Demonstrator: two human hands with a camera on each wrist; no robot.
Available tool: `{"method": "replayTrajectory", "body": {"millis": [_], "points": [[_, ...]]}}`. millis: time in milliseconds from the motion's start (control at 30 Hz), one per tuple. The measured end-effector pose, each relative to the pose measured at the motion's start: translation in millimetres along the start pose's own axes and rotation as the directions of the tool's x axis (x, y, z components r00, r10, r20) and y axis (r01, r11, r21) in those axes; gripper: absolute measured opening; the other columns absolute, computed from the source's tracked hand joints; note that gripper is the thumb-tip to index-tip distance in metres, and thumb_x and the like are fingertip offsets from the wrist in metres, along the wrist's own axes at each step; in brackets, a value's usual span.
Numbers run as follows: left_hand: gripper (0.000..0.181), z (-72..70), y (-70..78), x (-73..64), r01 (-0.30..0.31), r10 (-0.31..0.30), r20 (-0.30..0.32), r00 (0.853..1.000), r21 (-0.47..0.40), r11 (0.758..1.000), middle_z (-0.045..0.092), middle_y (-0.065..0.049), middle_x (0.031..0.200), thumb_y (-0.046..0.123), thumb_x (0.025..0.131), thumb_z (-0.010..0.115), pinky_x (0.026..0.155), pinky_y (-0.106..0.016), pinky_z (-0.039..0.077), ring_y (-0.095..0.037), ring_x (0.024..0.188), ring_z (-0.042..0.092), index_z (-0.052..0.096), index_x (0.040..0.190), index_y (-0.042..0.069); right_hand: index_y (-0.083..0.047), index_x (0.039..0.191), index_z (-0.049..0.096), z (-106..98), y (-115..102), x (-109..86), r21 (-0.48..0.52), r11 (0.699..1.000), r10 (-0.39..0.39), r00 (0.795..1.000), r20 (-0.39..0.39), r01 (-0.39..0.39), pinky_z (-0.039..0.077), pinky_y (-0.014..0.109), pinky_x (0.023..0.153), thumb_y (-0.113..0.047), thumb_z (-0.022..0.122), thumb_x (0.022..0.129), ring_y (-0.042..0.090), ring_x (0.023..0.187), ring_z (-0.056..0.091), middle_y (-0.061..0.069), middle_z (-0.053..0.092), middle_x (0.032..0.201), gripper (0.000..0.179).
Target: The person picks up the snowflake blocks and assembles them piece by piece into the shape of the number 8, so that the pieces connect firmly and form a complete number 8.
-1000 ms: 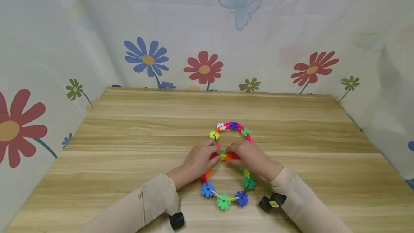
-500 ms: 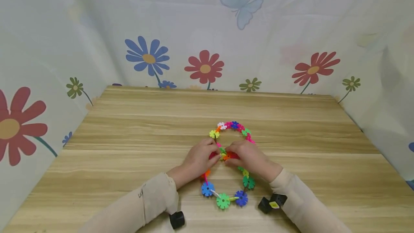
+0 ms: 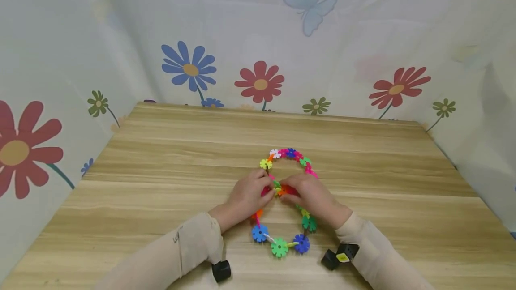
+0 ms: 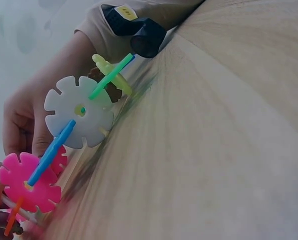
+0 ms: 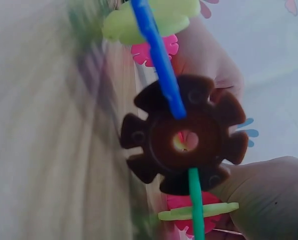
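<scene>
Slotted plastic snowflake discs in many colours form a linked chain point(image 3: 279, 247) shaped like a figure eight on the table. At its narrow middle my left hand point(image 3: 247, 196) pinches a dark pink disc point(image 3: 265, 190) between thumb and fingers. Facing it, my right hand point(image 3: 316, 197) grips an orange disc point(image 3: 285, 190) and a red one beside it. Small green and yellow discs show between the fingertips. In the left wrist view, a white disc point(image 4: 64, 110) and a pink disc point(image 4: 44, 192) stand on edge. A brown disc point(image 5: 158, 150) covers part of the right wrist view.
The wood-grain table point(image 3: 161, 147) extends around the chain on all sides. A pale cloth point(image 3: 225, 21) printed with flowers and a butterfly hangs behind it. Black wrist cameras, one on the left sleeve point(image 3: 221, 271) and one on the right point(image 3: 338, 256), sit close to the tabletop.
The head view has shifted slightly. Both hands keep their places at the chain's middle, and the loops keep nearly the same shape.
</scene>
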State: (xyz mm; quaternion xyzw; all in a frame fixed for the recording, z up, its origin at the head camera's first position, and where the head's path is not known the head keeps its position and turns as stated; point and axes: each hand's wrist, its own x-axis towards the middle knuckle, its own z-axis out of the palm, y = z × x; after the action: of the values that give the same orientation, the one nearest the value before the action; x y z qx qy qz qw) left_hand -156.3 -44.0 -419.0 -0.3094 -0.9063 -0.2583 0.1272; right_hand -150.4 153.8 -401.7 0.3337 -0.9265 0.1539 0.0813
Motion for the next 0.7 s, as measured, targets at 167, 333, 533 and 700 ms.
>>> {"method": "replayTrajectory", "body": {"millis": [167,333,533,700], "points": [[0.007,0.6,-1.0,0.1,0.009,-0.009,-0.006,1.000,0.009,1.000,0.058,0.001,0.085,0.018,0.083,0.073,0.062,-0.022,0.046,-0.012,0.075,0.053,0.069,0.082,0.013,-0.005,0.108,0.070,1,3,1.2,0.004,1.000,-0.028,0.999,-0.020,0.028,0.053,0.039,0.090,-0.024,0.073,0.085,0.022,0.099,0.067,0.006,0.073,0.104,0.031],[0.007,2.1,-3.1,-1.1,-0.002,0.003,-0.018,1.000,0.043,0.999,0.057,0.002,0.084,0.019,0.083,0.073,0.059,-0.020,0.043,-0.010,0.072,0.050,0.070,0.085,0.014,-0.006,0.105,0.071,4,6,2.0,0.034,0.998,-0.058,0.996,-0.061,0.060,0.053,0.038,0.088,-0.025,0.073,0.085,0.020,0.096,0.068,0.005,0.073,0.101,0.028],[0.010,1.3,-12.1,0.4,-0.094,0.105,-0.103,0.989,0.108,0.990,0.056,0.003,0.081,0.022,0.082,0.073,0.055,-0.019,0.042,-0.010,0.068,0.048,0.069,0.088,0.014,-0.004,0.108,0.069,5,9,3.6,0.053,0.998,-0.022,0.997,-0.071,0.026,0.054,0.037,0.087,-0.025,0.072,0.086,0.021,0.097,0.068,0.007,0.073,0.104,0.031],[0.012,-5.8,-23.0,6.7,-0.127,0.149,-0.140,0.979,0.150,0.980,0.059,0.000,0.084,0.022,0.084,0.072,0.060,-0.024,0.048,-0.012,0.071,0.052,0.069,0.091,0.013,-0.002,0.118,0.064,0,11,5.3,0.099,0.994,0.059,0.997,-0.042,-0.054,0.051,0.043,0.092,-0.026,0.068,0.089,0.027,0.104,0.064,0.011,0.070,0.113,0.037]]}}
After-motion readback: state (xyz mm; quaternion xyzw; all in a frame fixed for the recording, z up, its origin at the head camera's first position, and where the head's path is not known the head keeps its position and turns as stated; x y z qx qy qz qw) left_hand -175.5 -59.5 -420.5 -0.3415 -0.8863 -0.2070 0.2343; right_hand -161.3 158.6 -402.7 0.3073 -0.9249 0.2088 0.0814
